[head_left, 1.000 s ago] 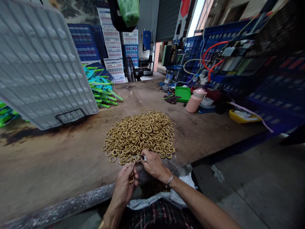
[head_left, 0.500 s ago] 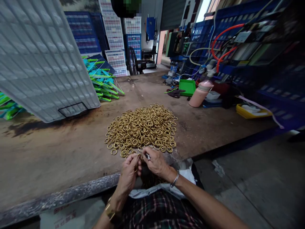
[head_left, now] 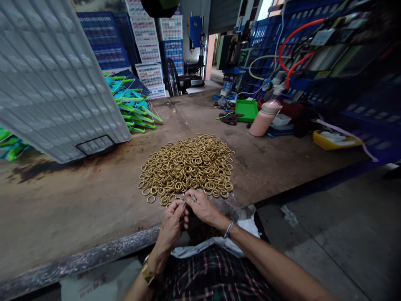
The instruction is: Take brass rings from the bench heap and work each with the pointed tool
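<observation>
A heap of several brass-coloured rings (head_left: 188, 167) lies on the worn brown table (head_left: 78, 205) in front of me. My left hand (head_left: 171, 225) and my right hand (head_left: 203, 207) meet at the heap's near edge, fingertips touching. Both are closed in a pinch. The right hand pinches a small metal tool whose tip shows by the fingers. What the left fingers hold is too small to make out. An open plastic bag (head_left: 216, 244) with rings inside sits in my lap under the hands.
A large white moulded tray (head_left: 53, 79) leans at the left. Green and blue plastic parts (head_left: 134, 106) pile behind it. A pink bottle (head_left: 265, 118), a green tray (head_left: 247, 110) and a yellow tray (head_left: 332, 142) stand at the right, with stacked crates and hoses beyond.
My left hand rose from below the table edge to meet the right hand at the heap's near edge. The view tilted down slightly.
</observation>
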Available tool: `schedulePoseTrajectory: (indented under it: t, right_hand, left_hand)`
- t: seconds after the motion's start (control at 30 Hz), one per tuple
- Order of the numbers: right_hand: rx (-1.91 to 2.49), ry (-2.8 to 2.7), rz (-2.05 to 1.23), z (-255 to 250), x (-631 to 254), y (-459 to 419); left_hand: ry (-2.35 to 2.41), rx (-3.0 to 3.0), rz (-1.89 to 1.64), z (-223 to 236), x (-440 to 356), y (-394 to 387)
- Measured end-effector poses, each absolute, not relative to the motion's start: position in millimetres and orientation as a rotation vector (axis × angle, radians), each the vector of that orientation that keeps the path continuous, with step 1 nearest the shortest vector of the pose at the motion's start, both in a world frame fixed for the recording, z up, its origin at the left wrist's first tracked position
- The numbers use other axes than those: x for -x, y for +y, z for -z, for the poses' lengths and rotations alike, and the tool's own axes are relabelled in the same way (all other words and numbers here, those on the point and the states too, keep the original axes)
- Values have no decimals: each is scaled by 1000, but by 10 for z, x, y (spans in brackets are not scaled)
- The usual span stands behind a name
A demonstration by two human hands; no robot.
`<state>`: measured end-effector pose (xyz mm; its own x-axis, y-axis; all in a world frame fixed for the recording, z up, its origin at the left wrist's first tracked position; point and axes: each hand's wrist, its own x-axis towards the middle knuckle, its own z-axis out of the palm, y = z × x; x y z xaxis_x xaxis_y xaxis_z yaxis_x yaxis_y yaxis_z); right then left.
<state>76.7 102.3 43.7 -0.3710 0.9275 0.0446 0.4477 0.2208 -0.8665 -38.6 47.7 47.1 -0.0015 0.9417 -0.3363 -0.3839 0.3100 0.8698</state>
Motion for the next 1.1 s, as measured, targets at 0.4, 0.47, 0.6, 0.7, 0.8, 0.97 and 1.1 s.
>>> schedulePoseTrajectory:
  t: [0.4, 0.47, 0.6, 0.7, 0.8, 0.97, 1.1]
  right_hand:
    - [1354, -2529, -694, -510, -876, 904]
    - [1354, -2550, -679, -513, -866, 893]
    - [1347, -2590, -671, -481, -849, 901]
    - [1432, -2598, -646, -423, -859, 947]
    - [1571, -2547, -577, -373, -885, 1024]
    - [1474, -2213, -818, -400, -856, 1067]
    - [1326, -1822, -1345, -396, -769, 984]
  left_hand:
    - [1177, -739, -1197, -375, 394, 451]
    - [1207, -780, -1192, -356, 401, 451]
    - [1281, -851, -1175, -382, 408, 445]
    - [1311, -892, -1163, -456, 395, 411]
    - [1233, -902, -1146, -546, 380, 370]
    - [973, -604, -1215, -615, 409, 400]
    - [879, -449, -1205, -611, 434, 448]
